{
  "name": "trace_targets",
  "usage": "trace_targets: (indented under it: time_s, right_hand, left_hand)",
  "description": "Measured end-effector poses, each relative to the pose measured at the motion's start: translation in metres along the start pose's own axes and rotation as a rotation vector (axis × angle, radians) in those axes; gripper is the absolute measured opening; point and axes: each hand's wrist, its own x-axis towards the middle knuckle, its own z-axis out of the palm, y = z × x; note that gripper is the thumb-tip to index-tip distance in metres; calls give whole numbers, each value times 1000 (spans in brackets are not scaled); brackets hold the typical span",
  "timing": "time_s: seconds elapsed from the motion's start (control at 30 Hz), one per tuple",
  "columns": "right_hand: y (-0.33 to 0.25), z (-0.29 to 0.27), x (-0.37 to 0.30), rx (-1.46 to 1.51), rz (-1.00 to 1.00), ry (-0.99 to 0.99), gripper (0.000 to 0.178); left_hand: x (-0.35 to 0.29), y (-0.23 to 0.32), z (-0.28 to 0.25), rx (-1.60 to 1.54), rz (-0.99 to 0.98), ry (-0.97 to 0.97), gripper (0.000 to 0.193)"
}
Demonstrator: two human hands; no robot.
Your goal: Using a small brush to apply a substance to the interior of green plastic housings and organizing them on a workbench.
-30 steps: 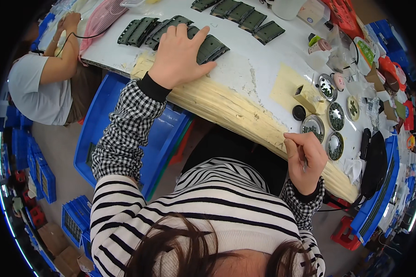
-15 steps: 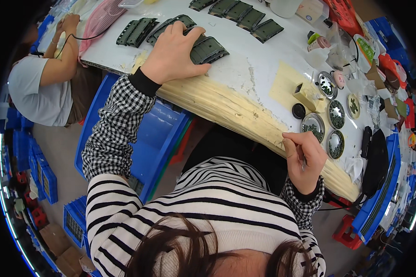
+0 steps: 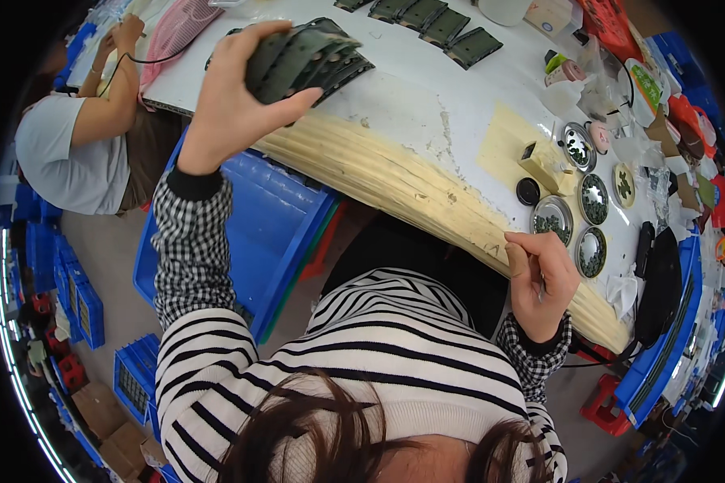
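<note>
At the table's near left part, my left hand (image 3: pixel 232 109) is closed on a tilted stack of dark green rectangular panels (image 3: pixel 298 58), thumb along the near side and fingers over the far side. The stack is slightly blurred, and part of it hides behind the hand. My right hand (image 3: pixel 544 278) is at the table's front edge on the right, thumb and fingertips pinched together. A small glint shows in its palm, but what it grips is too small to make out. Beyond the hands lies a row of similar green panels (image 3: pixel 445 29).
Round dishes (image 3: pixel 593 200) with small dark green pieces stand right of a small yellow box (image 3: pixel 544 167) and a black round cap (image 3: pixel 528 191). A blue bin (image 3: pixel 278 233) sits below the table edge. Another person (image 3: pixel 76 157) works at the left beside pink mesh (image 3: pixel 177 36).
My left hand has drawn left and toward me, gathering the green panels into a tilted stack. The right hand keeps its pinch, nearly unmoved.
</note>
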Motion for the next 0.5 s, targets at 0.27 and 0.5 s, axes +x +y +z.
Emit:
trace_targets:
  time_s: [0.27, 0.5]
  right_hand:
    - [-7, 5, 7, -6, 4, -57, 16]
    - [-20, 10, 5, -8, -76, -63, 13]
  left_hand:
    - [-174, -45, -8, 188, -618, -64, 67]
    - [-196, -161, 73, 439, -658, -32, 73]
